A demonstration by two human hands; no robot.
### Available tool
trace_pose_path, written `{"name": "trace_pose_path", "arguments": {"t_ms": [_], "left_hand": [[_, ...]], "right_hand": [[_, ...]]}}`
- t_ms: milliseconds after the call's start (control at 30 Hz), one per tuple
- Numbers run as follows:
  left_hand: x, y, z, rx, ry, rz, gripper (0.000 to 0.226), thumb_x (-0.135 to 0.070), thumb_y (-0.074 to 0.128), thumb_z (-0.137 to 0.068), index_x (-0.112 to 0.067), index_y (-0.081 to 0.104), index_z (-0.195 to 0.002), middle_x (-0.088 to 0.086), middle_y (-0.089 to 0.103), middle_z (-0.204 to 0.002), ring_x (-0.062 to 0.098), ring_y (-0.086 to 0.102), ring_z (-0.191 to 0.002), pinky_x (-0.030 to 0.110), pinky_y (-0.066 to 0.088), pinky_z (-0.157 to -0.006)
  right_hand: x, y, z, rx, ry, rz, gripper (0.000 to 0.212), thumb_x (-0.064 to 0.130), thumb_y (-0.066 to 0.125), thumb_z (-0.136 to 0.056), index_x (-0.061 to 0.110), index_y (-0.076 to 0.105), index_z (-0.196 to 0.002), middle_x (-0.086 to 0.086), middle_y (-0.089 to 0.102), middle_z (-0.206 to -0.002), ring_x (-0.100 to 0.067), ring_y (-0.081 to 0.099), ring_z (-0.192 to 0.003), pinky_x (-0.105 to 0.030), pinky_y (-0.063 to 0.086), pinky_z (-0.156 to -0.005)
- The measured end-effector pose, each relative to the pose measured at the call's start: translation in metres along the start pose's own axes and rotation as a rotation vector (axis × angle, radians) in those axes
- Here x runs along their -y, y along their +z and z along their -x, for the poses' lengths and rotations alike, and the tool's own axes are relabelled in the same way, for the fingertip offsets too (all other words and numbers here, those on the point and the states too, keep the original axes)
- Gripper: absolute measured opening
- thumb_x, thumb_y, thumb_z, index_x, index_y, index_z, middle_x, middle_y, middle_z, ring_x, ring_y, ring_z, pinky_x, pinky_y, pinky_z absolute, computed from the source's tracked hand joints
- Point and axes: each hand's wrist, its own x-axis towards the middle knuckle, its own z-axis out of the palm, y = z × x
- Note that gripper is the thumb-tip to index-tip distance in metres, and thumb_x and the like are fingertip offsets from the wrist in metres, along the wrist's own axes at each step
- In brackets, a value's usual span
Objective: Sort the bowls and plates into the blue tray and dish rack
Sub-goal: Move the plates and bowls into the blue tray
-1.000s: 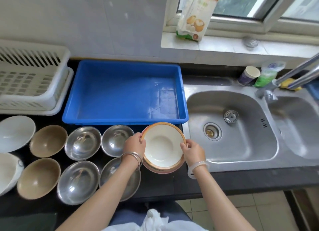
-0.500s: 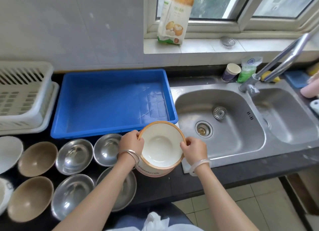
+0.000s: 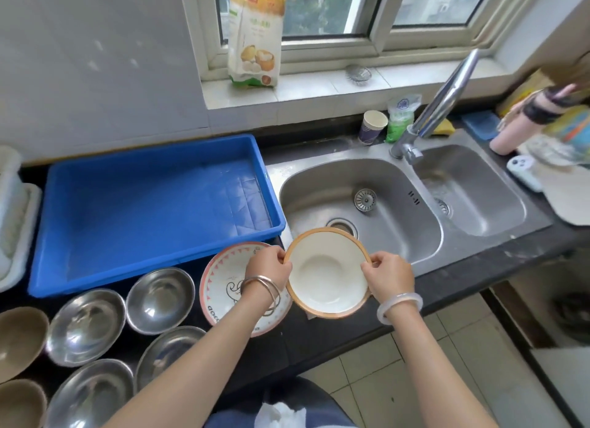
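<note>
I hold a white bowl with an orange rim [image 3: 327, 272] in the air, over the counter edge beside the sink. My left hand [image 3: 267, 268] grips its left rim and my right hand [image 3: 388, 276] grips its right rim. Just left of it, a patterned bowl with a pink rim [image 3: 228, 284] sits on the black counter, partly hidden by my left wrist. The blue tray [image 3: 153, 236] lies behind, with nothing in it. Only a sliver of the white dish rack [image 3: 12, 210] shows at the far left.
Several steel bowls [image 3: 159, 300] and two brown bowls [image 3: 19, 341] fill the counter at lower left. A double steel sink [image 3: 399, 236] with a tap [image 3: 437, 108] lies to the right. A paper cup [image 3: 372, 127], bottles and a cloth stand behind and beside it.
I have lifted the orange-rimmed bowl off the patterned bowl below it and shifted it right. The patterned bowl now lies uncovered. My view has swung right.
</note>
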Motion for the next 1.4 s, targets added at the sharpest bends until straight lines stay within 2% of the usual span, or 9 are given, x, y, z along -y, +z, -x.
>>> {"name": "trace_pose_path", "arguments": {"t_ms": [167,233,567,833,967,1067,1167,1333,1400], "left_hand": [[-0.003,0.031,0.000,0.072,-0.007,-0.063,0.013,-0.020,0.056,-0.087,-0.012,0.065,-0.094,0.004,0.069,-0.090,0.018,0.059,-0.077,0.026,0.046,-0.067],[-0.002,0.037,0.000,0.076,-0.007,-0.086,0.014,-0.020,0.057,-0.087,-0.011,0.065,-0.093,0.006,0.069,-0.090,0.019,0.060,-0.079,0.026,0.045,-0.067],[0.008,0.047,0.000,0.068,-0.053,-0.076,0.012,-0.017,0.058,-0.085,-0.010,0.067,-0.091,0.008,0.070,-0.090,0.023,0.064,-0.083,0.032,0.054,-0.075],[0.011,0.051,0.004,0.059,-0.065,0.045,0.014,-0.019,0.061,-0.084,-0.013,0.065,-0.097,0.004,0.070,-0.095,0.019,0.063,-0.083,0.028,0.052,-0.076],[0.014,0.048,0.005,0.086,-0.049,0.089,0.018,-0.016,0.061,-0.084,-0.014,0.066,-0.101,0.002,0.071,-0.101,0.013,0.060,-0.085,0.023,0.047,-0.076],[0.018,0.039,0.005,0.073,-0.062,0.143,0.022,-0.014,0.061,-0.083,-0.016,0.067,-0.104,0.001,0.070,-0.106,0.011,0.058,-0.088,0.023,0.045,-0.079],[0.027,0.021,0.005,0.000,-0.085,0.131,0.025,-0.014,0.058,-0.086,-0.016,0.065,-0.109,0.001,0.068,-0.111,0.015,0.060,-0.096,0.026,0.045,-0.083],[0.058,-0.013,0.013,-0.186,-0.163,0.101,0.028,-0.016,0.057,-0.087,-0.015,0.062,-0.115,0.002,0.064,-0.121,0.017,0.060,-0.099,0.025,0.047,-0.082],[0.072,-0.023,0.019,-0.250,-0.228,0.035,0.033,-0.020,0.059,-0.086,-0.018,0.059,-0.118,0.006,0.058,-0.127,0.022,0.056,-0.106,0.029,0.042,-0.090]], "right_hand": [[-0.032,0.000,-0.002,0.033,0.089,-0.068,0.009,0.015,0.062,-0.082,0.013,0.068,-0.088,-0.003,0.065,-0.074,-0.021,0.059,-0.069,-0.021,0.039,-0.051],[-0.040,0.004,-0.004,0.045,0.119,-0.083,0.012,0.016,0.064,-0.083,0.012,0.068,-0.093,-0.006,0.068,-0.080,-0.021,0.059,-0.073,-0.024,0.044,-0.060],[-0.054,0.025,-0.010,0.095,0.149,-0.127,0.013,0.019,0.065,-0.083,0.015,0.067,-0.096,-0.004,0.066,-0.080,-0.024,0.062,-0.080,-0.033,0.052,-0.073],[-0.061,0.031,-0.009,0.080,0.166,-0.167,0.009,0.022,0.060,-0.085,0.016,0.066,-0.090,-0.001,0.065,-0.075,-0.023,0.063,-0.075,-0.031,0.051,-0.067],[-0.059,0.030,-0.007,0.067,0.138,-0.119,0.013,0.025,0.058,-0.088,0.019,0.062,-0.099,0.000,0.066,-0.085,-0.021,0.062,-0.078,-0.032,0.052,-0.069],[-0.049,0.026,-0.006,-0.007,0.016,-0.031,0.023,0.023,0.055,-0.090,0.017,0.060,-0.112,-0.001,0.065,-0.103,-0.023,0.058,-0.095,-0.031,0.048,-0.077],[-0.025,0.025,-0.008,-0.031,-0.175,-0.004,0.024,0.019,0.053,-0.091,0.014,0.061,-0.113,-0.002,0.065,-0.111,-0.024,0.054,-0.107,-0.031,0.042,-0.089],[0.034,0.054,-0.010,0.165,-0.433,0.007,0.025,0.023,0.051,-0.092,0.017,0.062,-0.115,0.000,0.067,-0.111,-0.018,0.058,-0.105,-0.026,0.042,-0.088],[0.057,0.071,-0.011,0.264,-0.468,0.089,0.032,0.027,0.050,-0.093,0.017,0.058,-0.121,-0.002,0.066,-0.117,-0.019,0.060,-0.105,-0.028,0.045,-0.089]]}}
